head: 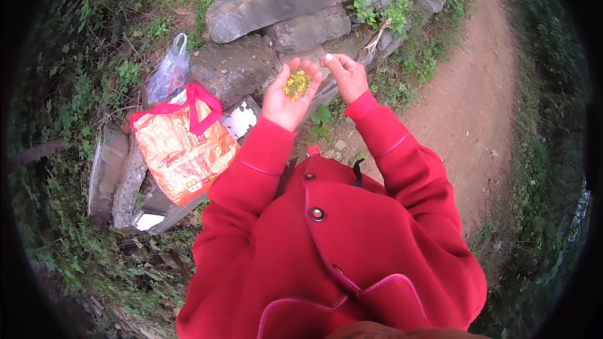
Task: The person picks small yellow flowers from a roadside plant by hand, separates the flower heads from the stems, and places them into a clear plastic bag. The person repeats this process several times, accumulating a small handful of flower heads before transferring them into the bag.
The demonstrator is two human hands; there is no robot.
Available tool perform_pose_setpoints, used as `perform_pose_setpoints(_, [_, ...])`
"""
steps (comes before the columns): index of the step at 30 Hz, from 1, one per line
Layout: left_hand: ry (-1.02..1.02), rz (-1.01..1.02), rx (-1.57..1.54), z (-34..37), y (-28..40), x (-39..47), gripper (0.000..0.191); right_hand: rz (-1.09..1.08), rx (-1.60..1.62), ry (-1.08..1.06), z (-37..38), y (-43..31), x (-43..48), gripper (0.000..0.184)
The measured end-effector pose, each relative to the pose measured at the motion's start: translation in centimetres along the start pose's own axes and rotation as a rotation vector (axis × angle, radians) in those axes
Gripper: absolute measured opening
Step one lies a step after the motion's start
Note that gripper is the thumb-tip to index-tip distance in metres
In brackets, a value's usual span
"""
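Note:
My left hand (288, 103) is palm up and cupped, holding a small heap of yellow flowers (297, 84) in its hollow. Just to the right, my right hand (348, 77) is raised with thumb and forefinger pinched together and the other fingers curled. No object shows between those fingertips, though anything tiny there would be hard to make out. The two hands are close but apart, above the edge of a stone wall (282, 9). An orange woven plastic bag (183, 150) with pink handles lies on the stones to the left of my left forearm.
A clear plastic bag (169, 75) with its handles up sits behind the orange bag. A pale split stick (377, 37) leans on the wall by a leafy plant (395, 14). A dirt path (464, 103) runs along the right. Weeds (61, 188) cover the left side.

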State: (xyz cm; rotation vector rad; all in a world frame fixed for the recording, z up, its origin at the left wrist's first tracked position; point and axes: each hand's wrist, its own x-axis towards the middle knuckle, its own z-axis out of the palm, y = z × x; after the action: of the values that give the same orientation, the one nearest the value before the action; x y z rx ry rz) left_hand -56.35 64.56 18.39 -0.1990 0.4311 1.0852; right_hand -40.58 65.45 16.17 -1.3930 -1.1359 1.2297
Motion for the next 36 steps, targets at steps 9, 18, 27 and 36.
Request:
perform_pose_setpoints(9, [-0.19,0.165,0.041,6.7,0.4,-2.8,0.035,0.2,1.236,-0.002,4.7,-6.5,-1.7,0.052])
perform_pose_setpoints(18, [-0.194,0.665,0.629,7.5,-0.9,-3.2,0.044,0.182,1.562,-0.191,7.6,-7.7,-1.6,0.039])
perform_pose_setpoints(27, [-0.211,0.881,0.888,6.7,-1.0,-2.4,0.049,0.39,1.603,-0.177,8.1,-7.4,-0.7,0.041])
perform_pose_setpoints(36, [-0.092,1.031,1.045,8.5,-2.4,-1.6,0.061,0.302,1.527,-0.169,8.2,-7.6,-0.2,0.04])
